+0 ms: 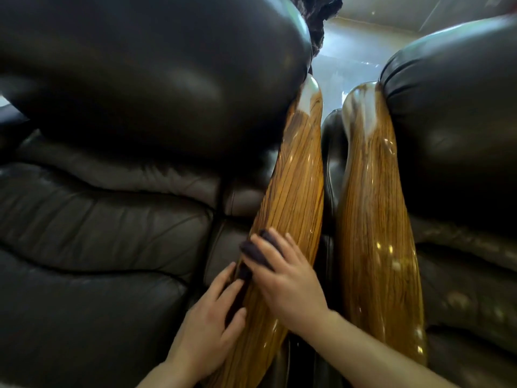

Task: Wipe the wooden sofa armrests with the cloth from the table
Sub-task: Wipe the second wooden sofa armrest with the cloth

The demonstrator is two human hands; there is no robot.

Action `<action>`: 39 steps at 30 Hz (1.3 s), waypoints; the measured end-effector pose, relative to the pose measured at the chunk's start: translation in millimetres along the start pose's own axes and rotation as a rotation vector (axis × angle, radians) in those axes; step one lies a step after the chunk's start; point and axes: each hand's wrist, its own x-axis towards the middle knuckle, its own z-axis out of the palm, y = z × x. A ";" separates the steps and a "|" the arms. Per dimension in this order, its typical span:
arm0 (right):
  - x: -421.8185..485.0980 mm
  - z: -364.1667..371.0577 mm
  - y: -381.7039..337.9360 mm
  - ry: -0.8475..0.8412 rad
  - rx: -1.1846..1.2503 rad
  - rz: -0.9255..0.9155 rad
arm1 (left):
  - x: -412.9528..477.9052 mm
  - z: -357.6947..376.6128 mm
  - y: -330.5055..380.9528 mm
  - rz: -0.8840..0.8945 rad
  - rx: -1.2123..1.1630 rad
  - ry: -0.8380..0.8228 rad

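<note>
A dark leather sofa fills the left side, its cushions soft, puffy and creased, with a shiny rounded back cushion above. Just right of it, low in the frame, the left hand lies flat with fingers spread along the inner edge of a wooden armrest, steadying it rather than gripping; its fingertips touch the lower end of the cloth. The armrest is long, rounded and glossy, golden brown with fine straight grain, tapering upward to a pale tip. The cloth, small, dark and crumpled, sits on the lower part of this armrest, pressed under the right hand, whose fingers are laid open over it, not curled shut. The cloth looks light, limp and easy to bunch; it likely slides readily on the slick varnish, so a flat palm over its middle seems the best hold. Further right, across a narrow gap, a second glossy wooden armrest stands untouched beside another dark leather seat.
</note>
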 end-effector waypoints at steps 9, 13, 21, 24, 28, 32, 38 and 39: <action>48.2 -31.3 33.8 0.054 -0.005 0.375 | -22.0 0.5 -2.4 -0.081 -0.049 -0.082; 30.2 -12.7 -2.3 0.093 -0.018 0.413 | -43.5 0.4 -4.8 -0.176 -0.155 -0.040; -69.1 40.5 -98.2 -0.120 -0.002 -0.035 | -59.1 -5.5 5.2 -0.344 -0.451 -0.013; -69.7 28.3 -73.1 -0.188 -0.078 -0.242 | -64.6 -3.1 2.8 -0.380 -0.484 -0.008; -35.7 -0.7 -21.6 -0.071 -0.133 0.006 | -73.5 8.9 -1.0 -0.394 -0.472 0.010; -17.0 -9.7 -1.9 0.050 -0.021 0.278 | -79.9 22.2 6.5 -0.353 -0.367 0.038; -66.1 22.2 -40.7 0.073 -0.015 0.176 | -90.8 47.1 9.3 -0.275 0.039 -0.029; -75.5 24.8 -40.4 0.047 -0.033 0.079 | -93.0 52.5 9.3 -0.257 0.131 -0.044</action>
